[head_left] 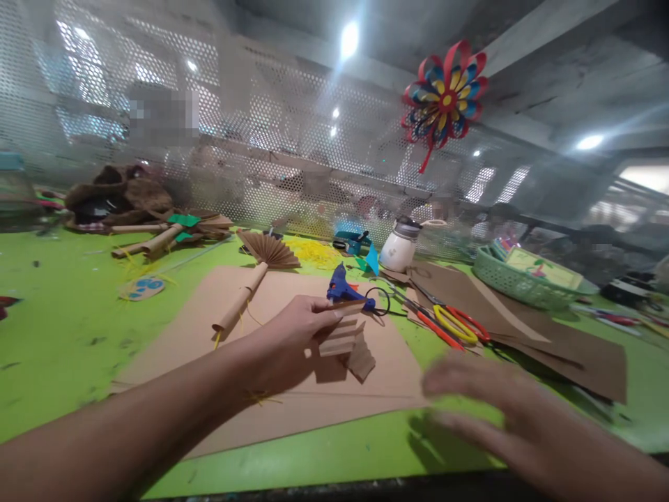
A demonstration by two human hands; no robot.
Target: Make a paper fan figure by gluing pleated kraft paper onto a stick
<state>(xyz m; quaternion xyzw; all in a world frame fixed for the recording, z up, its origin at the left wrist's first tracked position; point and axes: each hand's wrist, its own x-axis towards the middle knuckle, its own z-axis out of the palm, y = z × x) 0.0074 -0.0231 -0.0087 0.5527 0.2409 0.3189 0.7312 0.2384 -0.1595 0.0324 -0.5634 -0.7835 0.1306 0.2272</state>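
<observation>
My left hand [306,324] pinches a pleated piece of brown paper [339,340] between thumb and fingers, above a large brown sheet [172,348]. A torn-edged brown scrap [362,357] shows beside the pleats; whether it is joined to them I cannot tell. Just beyond the fingers is a blue glue gun [341,287]. Motion blurs my right hand [486,401], which hovers over the table's right front with thumb and fingers apart and nothing in it. On the sheet's far left part lie a rolled paper tube [243,300] and a pleated paper fan [269,249].
Red- and yellow-handled scissors [457,324] lie right of the sheet, by stacked brown paper [590,355]. Farther back are a white jug [400,245], yellow shreds [316,254] and a green basket [512,279]. A paper flower [447,101] hangs above; paper rolls [167,240] lie left.
</observation>
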